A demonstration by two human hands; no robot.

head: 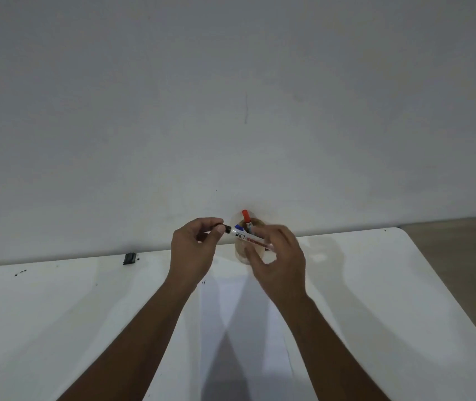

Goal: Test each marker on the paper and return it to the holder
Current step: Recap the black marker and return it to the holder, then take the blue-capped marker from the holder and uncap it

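Gripping a marker at both ends above the holder

Both hands hold one white marker (248, 238) level in the air, just in front of the holder (242, 256) at the far edge of the table (57, 299). The left hand (195, 250) pinches the black cap (221, 227) between thumb and forefinger; the right hand (278, 263) curls its fingers round the barrel. Cap and barrel look joined or nearly so, and I cannot tell whether the cap is coming off or going on. A red marker (245, 217) and a blue one (239, 228) stand in the holder behind. The paper (231, 308) lies on the table below the hands, with no mark visible on it. My judgement: this is the cap step for one marker. If uncapping, the next move calls for a straight pull, then lowering the tip to the paper
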